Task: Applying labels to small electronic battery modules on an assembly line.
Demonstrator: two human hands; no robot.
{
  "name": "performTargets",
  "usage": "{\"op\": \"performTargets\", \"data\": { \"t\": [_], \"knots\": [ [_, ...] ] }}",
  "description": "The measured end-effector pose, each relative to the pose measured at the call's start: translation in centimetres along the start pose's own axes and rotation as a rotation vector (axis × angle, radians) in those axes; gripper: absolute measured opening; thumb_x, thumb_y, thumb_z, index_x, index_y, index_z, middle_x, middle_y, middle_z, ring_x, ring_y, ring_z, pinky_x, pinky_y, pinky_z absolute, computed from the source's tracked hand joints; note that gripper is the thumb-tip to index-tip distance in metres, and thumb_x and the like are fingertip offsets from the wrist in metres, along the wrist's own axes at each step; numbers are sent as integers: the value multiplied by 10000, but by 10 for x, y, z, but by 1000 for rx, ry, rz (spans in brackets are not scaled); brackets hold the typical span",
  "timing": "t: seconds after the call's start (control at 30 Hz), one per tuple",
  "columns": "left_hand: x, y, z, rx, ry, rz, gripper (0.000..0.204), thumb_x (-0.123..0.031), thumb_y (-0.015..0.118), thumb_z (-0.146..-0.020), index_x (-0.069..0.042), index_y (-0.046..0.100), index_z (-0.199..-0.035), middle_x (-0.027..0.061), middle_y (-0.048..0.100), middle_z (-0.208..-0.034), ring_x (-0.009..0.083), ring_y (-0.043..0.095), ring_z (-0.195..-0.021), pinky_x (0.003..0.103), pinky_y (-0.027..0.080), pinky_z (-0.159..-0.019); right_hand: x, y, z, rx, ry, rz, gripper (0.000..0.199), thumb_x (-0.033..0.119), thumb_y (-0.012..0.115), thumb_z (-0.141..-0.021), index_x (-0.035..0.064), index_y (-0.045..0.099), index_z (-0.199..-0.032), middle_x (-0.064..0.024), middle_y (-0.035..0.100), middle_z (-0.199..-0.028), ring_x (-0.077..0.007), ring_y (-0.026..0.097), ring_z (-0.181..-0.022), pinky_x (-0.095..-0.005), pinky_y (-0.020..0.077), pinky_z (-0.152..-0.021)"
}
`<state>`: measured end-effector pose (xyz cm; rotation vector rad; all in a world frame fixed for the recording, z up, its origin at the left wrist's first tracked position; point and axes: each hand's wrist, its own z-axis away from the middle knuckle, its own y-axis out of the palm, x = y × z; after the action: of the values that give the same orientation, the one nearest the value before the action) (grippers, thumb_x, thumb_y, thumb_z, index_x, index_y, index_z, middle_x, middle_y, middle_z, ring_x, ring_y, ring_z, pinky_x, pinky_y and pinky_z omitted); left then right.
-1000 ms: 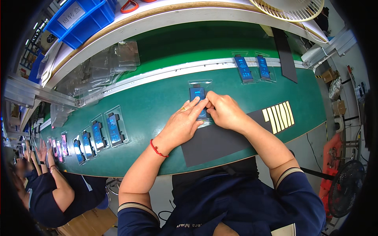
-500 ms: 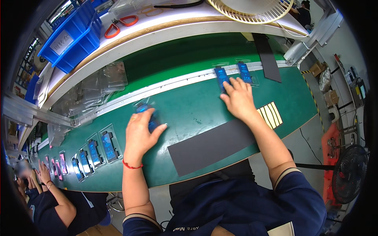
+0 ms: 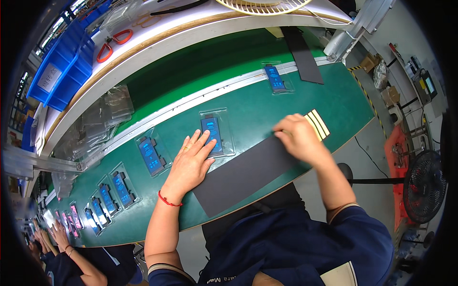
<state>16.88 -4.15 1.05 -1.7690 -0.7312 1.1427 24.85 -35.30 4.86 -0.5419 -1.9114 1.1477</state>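
Note:
My left hand (image 3: 191,162) lies flat with its fingers stretched out, fingertips resting on a blue phone battery (image 3: 213,136) in a clear plastic tray. My right hand (image 3: 301,139) is closed, thumb and fingers drawn together over the left part of a card with yellow strips (image 3: 318,125). Whatever sits between those fingertips, if anything, is hidden. Beneath that hand's wrist side, a long dark grey sheet (image 3: 243,183) lies along the near table edge. Another battery in its tray (image 3: 151,156) is left of my left hand. One more battery (image 3: 275,78) rests near the far rail.
Several trayed batteries (image 3: 123,189) line the left of the green table (image 3: 243,102). Empty clear trays (image 3: 107,114) pile up under the shelf, which bears a blue bin (image 3: 62,71) and red-handled cutters (image 3: 113,45). A co-worker's hands (image 3: 59,236) are at far left.
My left hand has left one battery at the left and moved right onto another, which now lies closer to me. My right hand has come back from the batteries to the yellow-strip card.

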Motion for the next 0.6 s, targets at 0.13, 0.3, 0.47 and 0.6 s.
{"op": "performTargets", "data": {
  "t": [0.13,0.3,0.47,0.6],
  "knots": [
    [-8,-3,-2,-19,-5,-61,376,-144,700,-869,-45,625,-1224,142,469,-1479,362,374,-1413,503,317,-1161,-35,-28,22,233,46,-34,187,43,801,-680,28,696,-834,-99,644,-839,-310,581,-886,-397,486,-803],
    [-5,2,-3,27,45,60,262,-119,685,-873,-3,623,-1099,150,486,-1458,352,387,-1405,504,324,-1159,-47,-27,21,360,103,-129,271,29,828,-658,59,667,-874,-67,604,-877,-270,560,-879,-378,466,-787],
    [-11,3,1,-38,61,-4,422,-107,674,-884,-106,605,-1301,146,544,-1393,344,460,-1352,452,417,-1103,-50,-31,10,533,91,-86,243,14,790,-724,41,574,-831,-80,555,-876,-260,552,-865,-372,465,-766],
    [-9,6,4,-65,57,-19,377,-112,683,-879,-91,639,-1252,152,567,-1362,345,482,-1334,443,461,-1058,-41,-35,-4,516,217,-401,190,-14,750,-780,18,573,-841,-58,590,-801,-189,586,-748,-319,486,-691]
  ]
}}
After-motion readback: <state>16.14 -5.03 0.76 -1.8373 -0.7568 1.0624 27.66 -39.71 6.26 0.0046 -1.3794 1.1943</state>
